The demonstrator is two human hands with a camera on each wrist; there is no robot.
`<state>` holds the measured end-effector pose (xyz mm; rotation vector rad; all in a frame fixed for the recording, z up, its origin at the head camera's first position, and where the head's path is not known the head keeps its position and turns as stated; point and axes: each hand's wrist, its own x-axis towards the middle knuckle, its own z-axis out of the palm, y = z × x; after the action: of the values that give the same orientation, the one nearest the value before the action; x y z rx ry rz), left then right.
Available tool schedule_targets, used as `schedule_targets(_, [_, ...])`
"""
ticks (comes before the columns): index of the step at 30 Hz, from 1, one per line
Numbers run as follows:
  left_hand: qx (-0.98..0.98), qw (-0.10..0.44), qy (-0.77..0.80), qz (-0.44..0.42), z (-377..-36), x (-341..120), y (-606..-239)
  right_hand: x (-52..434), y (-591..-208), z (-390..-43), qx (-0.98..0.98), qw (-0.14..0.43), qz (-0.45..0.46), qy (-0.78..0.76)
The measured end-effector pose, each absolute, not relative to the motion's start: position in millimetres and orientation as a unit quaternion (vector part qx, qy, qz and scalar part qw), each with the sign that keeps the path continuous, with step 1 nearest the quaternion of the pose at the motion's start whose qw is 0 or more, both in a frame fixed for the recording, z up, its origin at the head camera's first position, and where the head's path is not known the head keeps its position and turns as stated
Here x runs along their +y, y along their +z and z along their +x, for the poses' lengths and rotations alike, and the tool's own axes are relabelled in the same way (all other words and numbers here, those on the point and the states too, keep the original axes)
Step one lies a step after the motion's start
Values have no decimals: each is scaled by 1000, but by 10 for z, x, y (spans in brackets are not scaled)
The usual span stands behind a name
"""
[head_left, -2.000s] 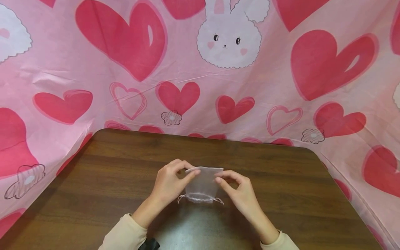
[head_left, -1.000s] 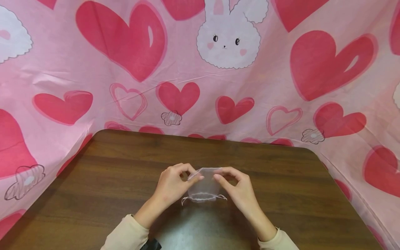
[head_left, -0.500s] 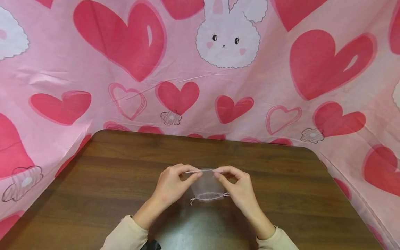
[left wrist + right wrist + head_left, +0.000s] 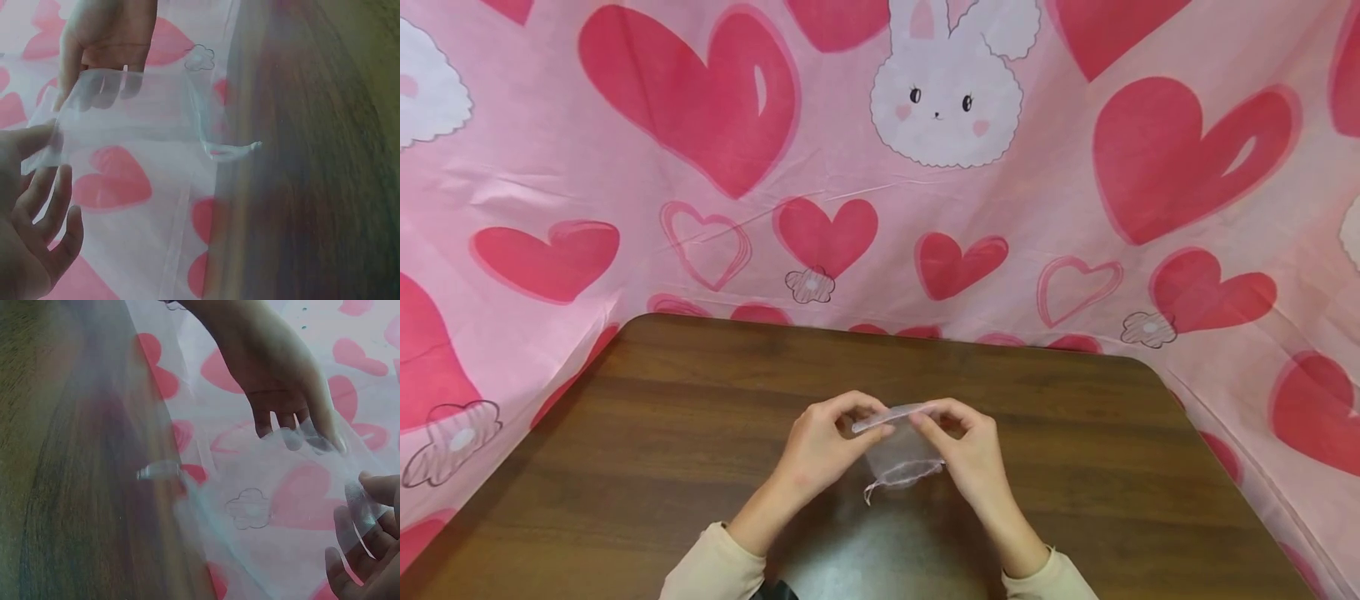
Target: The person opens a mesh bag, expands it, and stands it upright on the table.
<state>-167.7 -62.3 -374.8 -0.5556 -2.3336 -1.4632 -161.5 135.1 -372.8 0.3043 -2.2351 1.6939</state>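
the left hand pinches the left end of the upper hem of a small sheer organza pouch between thumb and forefinger; the remaining fingers lie loosely curled. the right hand pinches the right end of the same hem in the same manner. both hands are therefore closed on the pouch, close together, and hold it above the wooden table, near the middle of the table's near half. the pouch hangs downward from the hem, slightly tilted, with its gathered drawstring end lowest and a thin ribbon tail trailing to the left.

step in hand, as judged: the pouch is held taut by one edge between both hands, for handling or turning. the next move likely calls for a light, even grip at both corners, since the fabric is thin and slack and slips or bunches easily.

in the left wrist view the fabric is see-through, and the opposite hand's fingers show through it.

behind the table hangs a pink cloth printed with red hearts and a white rabbit. no brand, label or readable writing is visible on any item.
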Motion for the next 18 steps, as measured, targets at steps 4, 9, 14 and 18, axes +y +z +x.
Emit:
schedule_targets(4, [-822,131,-518,-200,-1654,-644,-3741,1338,-3742,-1620,-781,161,114,592])
schedule_targets(9, [-827,107,-521,-181,-1633,-676,-3727,1311,-3758,-1628,-780,150,126,594])
schedule_targets(14, [-837,111,-509,-167,-1657,-633,-3734,1339,-3746,-1619,-787,145,148,580])
schedule_targets(18, [-837,114,-504,-180,-1680,-581,-3752,1395,-3732,-1621,-795,153,163,564])
